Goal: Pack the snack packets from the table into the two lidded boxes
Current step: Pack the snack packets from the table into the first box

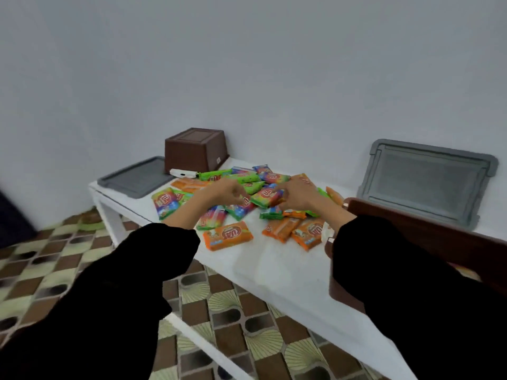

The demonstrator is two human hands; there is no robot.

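On the white table [274, 270] lie snack packets [227, 238], an upturned brown box [195, 152] and a grey lid [134, 176].

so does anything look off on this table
Yes: the brown box at the back left sits upside down, base up, next to a grey lid, so no snack packets can go into it as it stands.

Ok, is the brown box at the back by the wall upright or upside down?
Upside down: the brown box shows its closed base on top and flares wider toward the table.

Plain home room, patterned floor tiles [241, 319], bare wall [247, 64], white table [288, 272]
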